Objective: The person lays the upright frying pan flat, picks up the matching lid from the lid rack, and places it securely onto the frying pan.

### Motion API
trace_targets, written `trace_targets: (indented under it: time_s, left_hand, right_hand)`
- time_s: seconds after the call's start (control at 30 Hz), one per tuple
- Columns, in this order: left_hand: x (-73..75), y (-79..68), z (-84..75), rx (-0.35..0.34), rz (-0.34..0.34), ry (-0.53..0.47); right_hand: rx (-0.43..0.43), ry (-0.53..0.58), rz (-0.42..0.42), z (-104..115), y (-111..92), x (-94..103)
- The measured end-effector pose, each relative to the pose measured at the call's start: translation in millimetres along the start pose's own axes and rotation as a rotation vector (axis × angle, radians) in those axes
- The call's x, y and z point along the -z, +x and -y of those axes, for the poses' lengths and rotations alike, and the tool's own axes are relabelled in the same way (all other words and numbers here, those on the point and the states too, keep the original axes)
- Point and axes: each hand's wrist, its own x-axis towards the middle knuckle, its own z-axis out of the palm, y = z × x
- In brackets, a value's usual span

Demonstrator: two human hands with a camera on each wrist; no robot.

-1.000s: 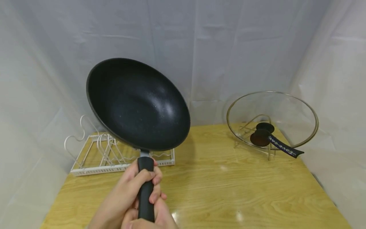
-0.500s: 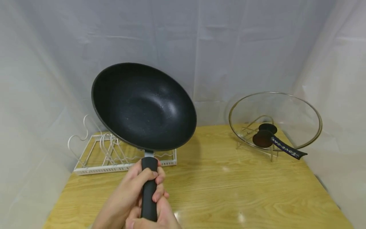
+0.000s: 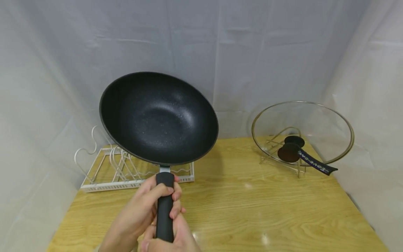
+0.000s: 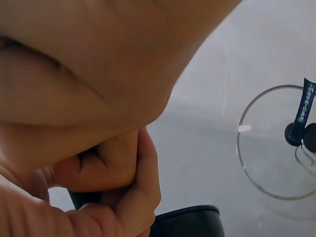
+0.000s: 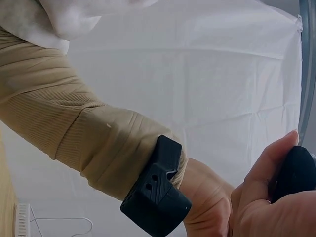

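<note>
A deep black frying pan point(image 3: 157, 119) is held up above the table, tilted so its inside faces me in the head view. My left hand point(image 3: 148, 201) grips the upper part of its black handle point(image 3: 164, 213), thumb laid across the top. Lower down, at the handle's end, my right hand point(image 3: 173, 238) wraps round it, partly cut off by the frame's bottom edge. In the right wrist view the handle's end shows beside the right hand point(image 5: 276, 202). Fingers and palm fill much of the left wrist view, with part of the pan point(image 4: 190, 222) below.
A white wire rack point(image 3: 107, 187) stands on the wooden table point(image 3: 252, 210) at the back left, partly behind the pan. At the back right a glass lid point(image 3: 324, 126) with a black knob and handle leans on a small metal stand point(image 3: 298, 171). Pale sheeting point(image 3: 245, 59) hangs around.
The pan has come slightly down and to the right in the head view, its tilt a little flatter. Both hands keep their grip on the handle.
</note>
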Motion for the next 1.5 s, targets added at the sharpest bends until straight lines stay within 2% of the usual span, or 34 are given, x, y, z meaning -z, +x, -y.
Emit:
trace_targets:
  time_s: [0.2, 0.37, 0.5, 0.77, 0.87, 1.0, 1.03, 1.07, 1.13, 1.17, 1.27, 1.3, 1.33, 1.5]
  left_hand:
    - [-2.3, -0.3, 0.0, 0.030, -0.025, -0.081]
    - [-3.6, 0.3, 2.3, 0.016, -0.005, -0.141]
    - [-5.5, 0.2, 3.3, 0.020, -0.004, -0.195]
    - [-13.2, -1.3, 6.6, 0.078, -0.077, -0.287]
    - [-13.8, 2.5, 9.2, 0.050, -0.097, -0.220]
    - [-12.6, 7.2, 12.9, 0.019, -0.130, -0.085]
    - [-11.9, 7.6, 14.0, 0.012, -0.127, -0.066]
    - [-11.2, 8.3, 15.1, -0.002, -0.116, -0.055]
    - [-10.4, 9.0, 16.9, -0.034, -0.085, -0.064]
    - [-10.5, 9.4, 17.5, -0.049, -0.074, -0.074]
    - [-10.9, 10.6, 19.5, -0.092, -0.064, -0.108]
    - [-11.0, 11.0, 20.2, -0.102, -0.068, -0.110]
    - [-10.5, 11.7, 21.2, -0.116, -0.069, -0.108]
    - [-7.5, 14.7, 24.3, -0.138, -0.056, -0.111]
  right_hand:
    - [0.006, -0.005, -0.019, -1.3, -3.0, -0.6]
    - [0.048, -0.002, 0.012, -3.4, -3.8, 1.4]
    - [0.050, -0.017, 0.003, -3.4, -4.0, 2.1]
    - [0.065, -0.057, 0.014, -1.5, -1.0, 3.6]
    - [0.048, -0.041, 0.006, -0.4, -2.0, 4.3]
    - [0.058, -0.043, 0.037, 0.3, -0.3, 6.4]
    - [0.056, -0.060, 0.018, 0.0, -0.3, 6.5]
    - [0.063, -0.099, -0.039, -1.8, -0.2, 5.4]
    - [0.063, -0.096, -0.069, -3.2, -1.3, 5.0]
    - [0.036, -0.098, -0.084, -2.9, -2.2, 4.6]
    - [0.022, -0.078, -0.107, -2.7, -0.9, 5.3]
    - [0.032, -0.040, -0.041, -1.5, 0.2, 7.8]
    - [0.035, -0.029, -0.010, -1.0, 0.9, 9.3]
    - [0.052, -0.028, 0.022, -3.0, 1.7, 11.6]
